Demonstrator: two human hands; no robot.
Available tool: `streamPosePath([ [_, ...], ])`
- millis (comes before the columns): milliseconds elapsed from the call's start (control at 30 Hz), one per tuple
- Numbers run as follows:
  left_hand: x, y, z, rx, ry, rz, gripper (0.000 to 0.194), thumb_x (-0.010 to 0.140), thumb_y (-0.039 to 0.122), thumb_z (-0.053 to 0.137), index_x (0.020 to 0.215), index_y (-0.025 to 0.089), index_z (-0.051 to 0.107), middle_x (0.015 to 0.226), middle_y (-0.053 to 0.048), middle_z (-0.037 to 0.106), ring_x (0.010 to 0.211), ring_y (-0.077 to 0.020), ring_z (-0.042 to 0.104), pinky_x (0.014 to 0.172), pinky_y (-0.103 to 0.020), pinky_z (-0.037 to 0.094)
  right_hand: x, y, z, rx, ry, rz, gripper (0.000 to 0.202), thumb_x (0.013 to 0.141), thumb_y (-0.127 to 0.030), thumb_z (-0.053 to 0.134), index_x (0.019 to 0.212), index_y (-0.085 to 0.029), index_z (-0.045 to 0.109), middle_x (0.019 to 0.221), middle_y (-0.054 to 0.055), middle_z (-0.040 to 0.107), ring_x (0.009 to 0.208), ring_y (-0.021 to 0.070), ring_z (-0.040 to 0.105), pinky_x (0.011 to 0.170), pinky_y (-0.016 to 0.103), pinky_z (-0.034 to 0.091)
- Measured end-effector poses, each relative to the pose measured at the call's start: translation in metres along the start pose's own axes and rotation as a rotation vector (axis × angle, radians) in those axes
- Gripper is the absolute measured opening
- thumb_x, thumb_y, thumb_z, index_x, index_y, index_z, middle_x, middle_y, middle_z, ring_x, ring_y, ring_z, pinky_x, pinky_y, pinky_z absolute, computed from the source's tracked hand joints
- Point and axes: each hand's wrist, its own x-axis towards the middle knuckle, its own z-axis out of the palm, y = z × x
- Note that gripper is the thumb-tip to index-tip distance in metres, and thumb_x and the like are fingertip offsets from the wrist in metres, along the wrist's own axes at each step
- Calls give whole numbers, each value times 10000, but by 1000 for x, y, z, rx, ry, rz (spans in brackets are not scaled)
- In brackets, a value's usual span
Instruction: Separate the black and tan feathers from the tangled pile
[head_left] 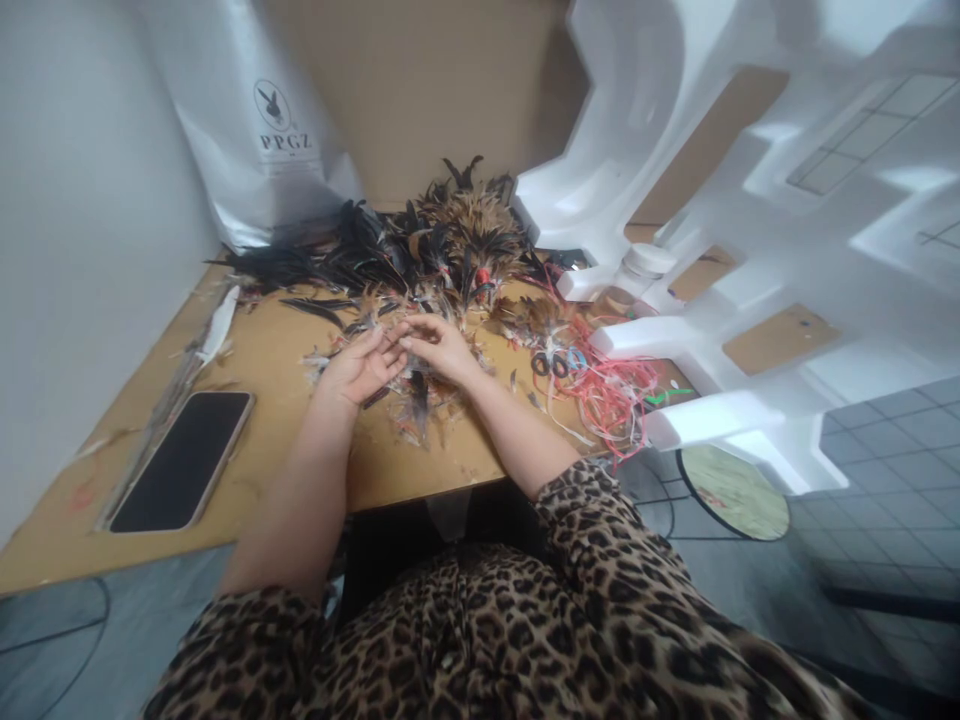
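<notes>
My left hand [360,368] is palm up over the middle of the table, its fingers partly spread and pointing right. Close beside it, fingertips near those of the left, my right hand [442,350] has its thumb and fingers drawn together; anything between them is too small to make out. Loose feather bits [417,405] lie below and around both hands. Behind them is a long heap of dark feathers [375,250], with a brown feather bundle [484,225] at its right end.
A phone [182,462] lies at the left of the table [420,478]. Scissors [550,363] and tangled pink strips [611,395] are on the right. White foam pieces [705,420] jut over the right edge. A silver bag [247,150] stands behind.
</notes>
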Motion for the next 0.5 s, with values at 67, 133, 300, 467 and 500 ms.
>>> streamPosePath([
  [67, 0, -1, 2, -6, 4, 6, 13, 781, 217, 623, 786, 206, 628, 933, -18, 705, 855, -122, 641, 792, -277, 503, -3, -2, 3, -165, 89, -95, 308, 685, -358, 685, 946, -198, 656, 1041, 37, 582, 928, 131, 533, 847, 275, 438],
  [133, 0, -1, 4, -3, 18, 25, 16, 773, 202, 632, 771, 196, 617, 840, -15, 698, 814, -115, 639, 778, -265, 505, -5, -3, 5, -267, 125, -120, 284, 720, -382, 655, 938, -198, 659, 990, 38, 567, 839, 123, 513, 806, 275, 441],
  [300, 2, -2, 4, 40, 34, 75, 39, 761, 176, 636, 777, 180, 601, 765, -1, 674, 729, -99, 629, 763, -261, 513, -7, -2, 13, -296, 65, -148, 269, 722, -386, 660, 903, -189, 666, 855, 17, 553, 709, 108, 476, 725, 261, 437],
  [467, 3, -2, 2, 60, 57, 72, 77, 739, 169, 661, 795, 175, 608, 787, -13, 679, 779, -107, 641, 783, -261, 510, -3, 2, 16, -159, 55, -123, 163, 742, -329, 626, 750, -169, 654, 810, 12, 593, 799, 114, 537, 795, 256, 426],
  [500, 3, -2, 1, 49, 64, 67, 79, 737, 160, 661, 795, 173, 609, 779, -16, 680, 777, -109, 643, 773, -257, 512, -2, 2, 15, -123, 63, -104, 165, 742, -328, 621, 738, -166, 648, 803, 10, 599, 795, 111, 541, 798, 254, 425],
])
